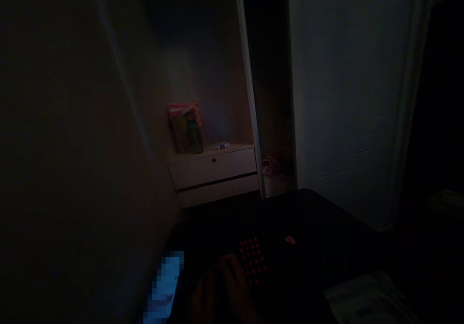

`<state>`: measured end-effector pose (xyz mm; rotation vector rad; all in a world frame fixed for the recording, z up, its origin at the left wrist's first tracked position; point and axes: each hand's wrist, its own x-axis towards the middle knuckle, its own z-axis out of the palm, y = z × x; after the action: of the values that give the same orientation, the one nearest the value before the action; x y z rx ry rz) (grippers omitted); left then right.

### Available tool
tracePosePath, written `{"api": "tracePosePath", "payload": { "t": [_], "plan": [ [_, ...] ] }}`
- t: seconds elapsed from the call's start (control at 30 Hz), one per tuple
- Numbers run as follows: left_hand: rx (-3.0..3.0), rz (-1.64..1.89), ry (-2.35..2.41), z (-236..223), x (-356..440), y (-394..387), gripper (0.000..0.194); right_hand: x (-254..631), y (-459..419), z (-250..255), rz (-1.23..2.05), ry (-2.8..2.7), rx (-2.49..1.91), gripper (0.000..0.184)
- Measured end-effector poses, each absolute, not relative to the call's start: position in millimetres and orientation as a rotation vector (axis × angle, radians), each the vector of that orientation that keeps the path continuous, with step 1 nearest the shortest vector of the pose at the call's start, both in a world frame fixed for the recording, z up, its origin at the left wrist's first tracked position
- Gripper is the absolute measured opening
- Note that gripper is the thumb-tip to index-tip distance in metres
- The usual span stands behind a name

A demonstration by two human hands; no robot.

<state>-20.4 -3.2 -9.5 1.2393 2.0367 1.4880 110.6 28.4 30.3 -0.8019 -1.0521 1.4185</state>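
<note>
We see bottle & brown pack nr drawer unit's L edge, multicolour item betw. them & R edge.

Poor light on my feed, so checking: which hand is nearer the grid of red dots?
Right. The right hand is just left of the red dots in the image; the left hand is farther left, beyond the right hand.

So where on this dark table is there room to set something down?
Seemingly on the table's far stretch, between its back edge and the red dots, and between the small red thing and the pale sheet. It's crowded near left: bright screen, left hand, right hand, dots. Darkness may hide more.
</note>
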Motion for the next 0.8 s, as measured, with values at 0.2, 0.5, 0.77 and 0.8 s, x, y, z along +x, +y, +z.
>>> {"api": "tracePosePath", "payload": {
  "t": [0.2,0.5,0.77,0.8],
  "plan": [
    [1.235,1.531,1.987,-2,-13,-3,0.064,109,33,27,1.424,-1.043,-0.76,0.035],
    [1.222,1.414,1.949,11,-7,-4,0.093,110,30,31,1.417,-1.108,-0.727,0.027],
    [1.235,1.562,1.878,15,-6,-5,0.076,115,23,43,1.422,-1.191,-0.72,0.024],
    [1.224,1.566,1.891,16,-6,-4,0.08,114,22,44,1.415,-1.201,-0.708,0.025]
  ]
}}
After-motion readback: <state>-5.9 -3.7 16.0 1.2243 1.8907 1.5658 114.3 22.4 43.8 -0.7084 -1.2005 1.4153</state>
